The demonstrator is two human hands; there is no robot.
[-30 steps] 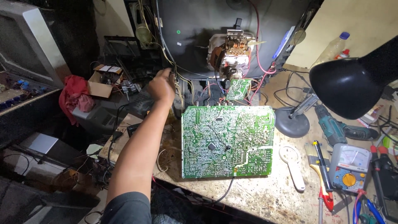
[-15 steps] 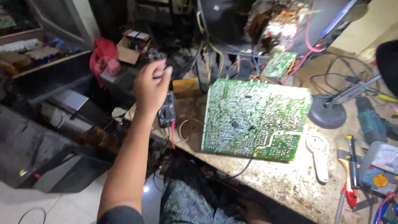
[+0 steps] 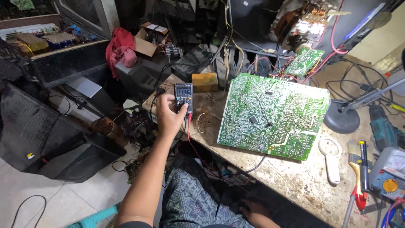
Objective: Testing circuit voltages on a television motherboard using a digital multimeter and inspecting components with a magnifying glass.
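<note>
Left hand (image 3: 168,116) extended to the near-left corner of the workbench (image 3: 295,181), fingers curled around the lower half of a small black digital multimeter (image 3: 184,96), thumb resting on its dial area; grip closed on the meter body. Meter lies at the bench's left edge, display end pointing far, red and black test leads (image 3: 190,135) running from its near end down off the bench edge. Right hand (image 3: 253,210) low in the near foreground, below the bench edge by the lap, in shadow; how far open it is, and whether it holds anything, cannot be told. Large green circuit board (image 3: 274,115), solder side up, lies flat on the bench just right of the meter, apart from it. Yellow box (image 3: 204,82) sits just beyond the meter. Smaller green board (image 3: 304,61) far right of centre, wired to the set behind. White magnifier (image 3: 331,158), paintbrush (image 3: 354,162) and analogue meter (image 3: 388,177) lie near right.
</note>
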